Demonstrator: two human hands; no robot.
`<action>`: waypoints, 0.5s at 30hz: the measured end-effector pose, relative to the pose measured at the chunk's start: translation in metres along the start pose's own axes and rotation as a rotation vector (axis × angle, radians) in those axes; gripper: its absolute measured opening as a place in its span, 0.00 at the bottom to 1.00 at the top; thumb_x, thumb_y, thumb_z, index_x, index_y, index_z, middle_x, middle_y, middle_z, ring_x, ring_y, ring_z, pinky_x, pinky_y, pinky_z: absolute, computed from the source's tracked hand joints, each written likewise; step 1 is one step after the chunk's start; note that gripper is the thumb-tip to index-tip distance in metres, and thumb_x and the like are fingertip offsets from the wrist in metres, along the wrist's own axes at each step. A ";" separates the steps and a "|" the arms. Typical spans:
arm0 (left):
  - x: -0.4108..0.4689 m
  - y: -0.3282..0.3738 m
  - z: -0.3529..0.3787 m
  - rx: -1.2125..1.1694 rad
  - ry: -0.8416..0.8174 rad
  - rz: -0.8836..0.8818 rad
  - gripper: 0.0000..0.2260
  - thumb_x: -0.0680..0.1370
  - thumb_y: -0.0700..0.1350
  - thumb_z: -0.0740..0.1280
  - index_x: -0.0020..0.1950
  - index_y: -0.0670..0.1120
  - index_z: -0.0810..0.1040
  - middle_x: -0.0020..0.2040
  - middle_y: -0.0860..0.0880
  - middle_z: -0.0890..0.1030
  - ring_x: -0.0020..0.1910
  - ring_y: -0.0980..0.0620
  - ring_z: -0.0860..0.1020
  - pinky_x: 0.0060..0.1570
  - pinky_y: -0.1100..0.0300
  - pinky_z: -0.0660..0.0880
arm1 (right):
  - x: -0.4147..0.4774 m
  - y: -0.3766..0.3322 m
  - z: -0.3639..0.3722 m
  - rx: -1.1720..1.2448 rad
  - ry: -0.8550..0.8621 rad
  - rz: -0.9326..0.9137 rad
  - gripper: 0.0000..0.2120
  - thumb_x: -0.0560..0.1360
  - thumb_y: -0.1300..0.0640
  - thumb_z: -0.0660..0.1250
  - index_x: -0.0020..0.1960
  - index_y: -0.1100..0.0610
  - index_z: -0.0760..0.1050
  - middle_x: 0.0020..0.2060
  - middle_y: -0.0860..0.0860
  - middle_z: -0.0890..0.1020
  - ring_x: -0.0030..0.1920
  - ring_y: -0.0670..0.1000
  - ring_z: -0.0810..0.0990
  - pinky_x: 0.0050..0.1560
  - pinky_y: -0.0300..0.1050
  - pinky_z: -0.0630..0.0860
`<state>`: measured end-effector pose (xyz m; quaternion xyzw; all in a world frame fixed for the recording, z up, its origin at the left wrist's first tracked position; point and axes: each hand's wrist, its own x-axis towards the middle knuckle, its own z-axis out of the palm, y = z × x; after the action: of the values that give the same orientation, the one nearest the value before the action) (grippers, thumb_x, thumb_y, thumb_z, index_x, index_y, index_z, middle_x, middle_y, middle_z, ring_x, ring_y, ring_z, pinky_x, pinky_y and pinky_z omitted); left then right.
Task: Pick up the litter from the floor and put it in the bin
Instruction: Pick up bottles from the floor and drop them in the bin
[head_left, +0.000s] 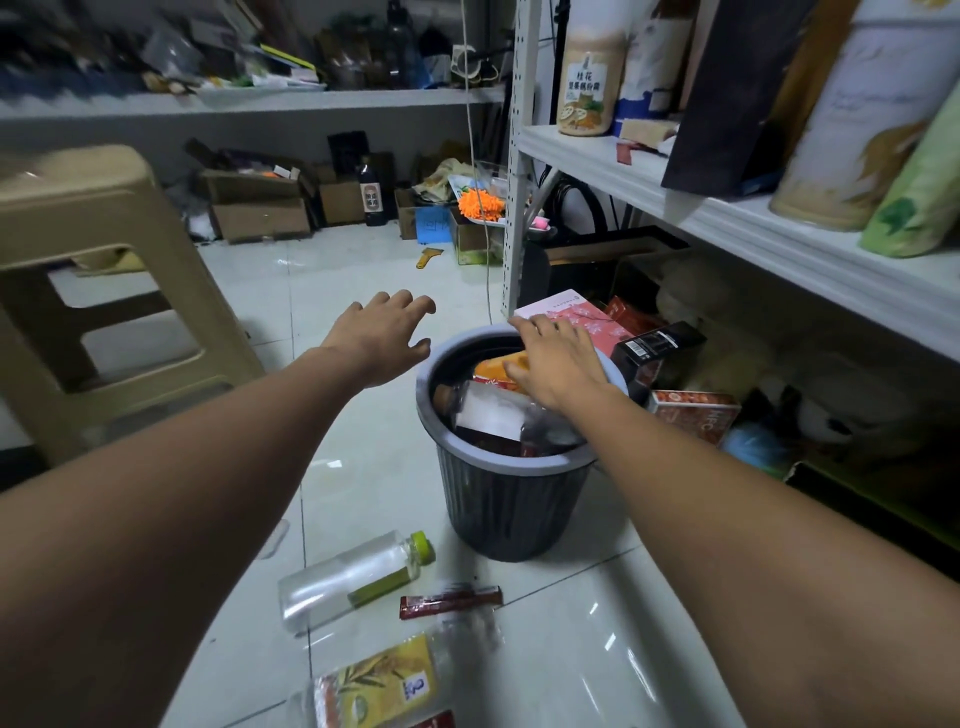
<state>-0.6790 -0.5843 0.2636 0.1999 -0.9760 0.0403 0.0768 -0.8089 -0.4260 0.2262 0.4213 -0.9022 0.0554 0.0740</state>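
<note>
The right hand (558, 364) rests spread flat on litter (498, 410) filling the bin (511, 499). The left hand (382, 338) hovers open beside the rim. 3 blurred pieces lie on the floor (597, 649), the bottle (353, 579) clearest.

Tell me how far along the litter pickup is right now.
Partly done. The bin already holds several pieces, an orange packet on top. In hand: the right hand is over the bin's mouth on that packet, while the left hand hovers open and empty. Still on the floor: a clear bottle with a green cap, a dark red sachet and a yellow-labelled bottle.
</note>
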 end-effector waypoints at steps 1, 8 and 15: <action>-0.007 -0.001 0.000 0.005 -0.006 -0.008 0.19 0.80 0.52 0.58 0.70 0.49 0.63 0.66 0.47 0.70 0.65 0.45 0.68 0.60 0.50 0.67 | -0.002 -0.003 -0.004 0.007 0.006 -0.002 0.28 0.80 0.46 0.57 0.77 0.52 0.56 0.72 0.54 0.65 0.70 0.57 0.63 0.70 0.54 0.58; -0.054 -0.019 0.015 0.028 -0.075 -0.082 0.20 0.80 0.53 0.58 0.70 0.50 0.63 0.65 0.47 0.70 0.64 0.45 0.68 0.59 0.51 0.67 | -0.010 -0.030 -0.022 0.050 0.060 -0.039 0.27 0.80 0.45 0.57 0.76 0.50 0.57 0.72 0.53 0.66 0.71 0.56 0.63 0.69 0.54 0.59; -0.080 -0.032 0.051 0.023 -0.135 -0.132 0.22 0.79 0.54 0.59 0.72 0.49 0.62 0.67 0.46 0.69 0.65 0.44 0.68 0.62 0.50 0.66 | -0.015 -0.063 -0.017 0.067 0.100 -0.078 0.26 0.80 0.46 0.57 0.76 0.50 0.59 0.71 0.52 0.68 0.69 0.56 0.64 0.69 0.53 0.58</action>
<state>-0.6008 -0.5888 0.2021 0.2670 -0.9631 0.0328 0.0109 -0.7490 -0.4523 0.2430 0.4551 -0.8779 0.1037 0.1067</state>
